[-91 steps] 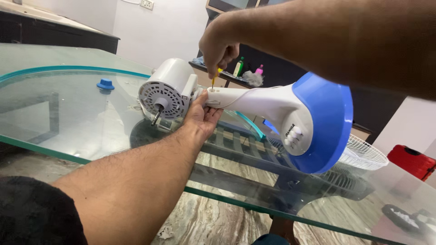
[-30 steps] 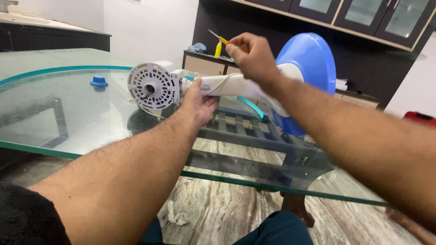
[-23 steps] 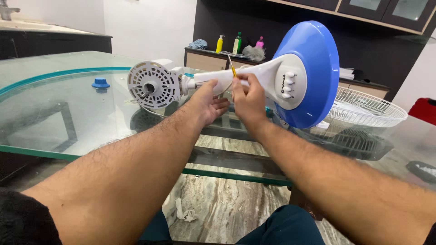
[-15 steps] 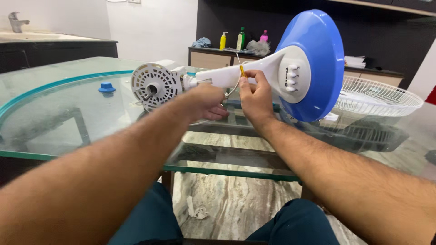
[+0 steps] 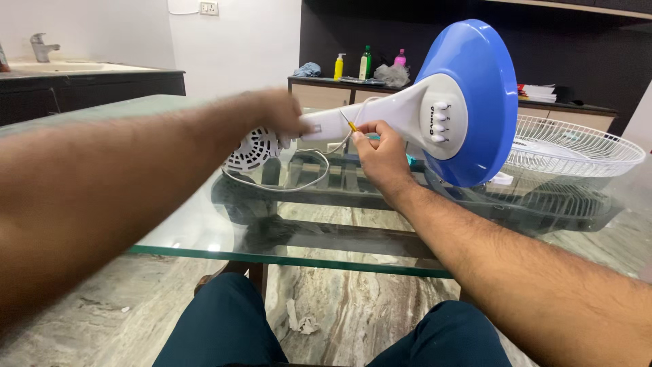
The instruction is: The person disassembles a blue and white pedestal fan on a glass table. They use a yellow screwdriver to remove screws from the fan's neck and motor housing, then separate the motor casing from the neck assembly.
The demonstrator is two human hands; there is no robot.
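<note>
With the fan guard off, the left hand gripped the fan's neck while the right hand pinched a small screwdriver against it, work unfinished.

fan base is glossy blue plastic, its neck smooth white plastic – table is shiny glass, grille at right looks like white-coated wire.

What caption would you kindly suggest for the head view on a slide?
Left hand steadies a white-and-blue table fan lying on a glass table; right hand holds a small yellow screwdriver.
</note>
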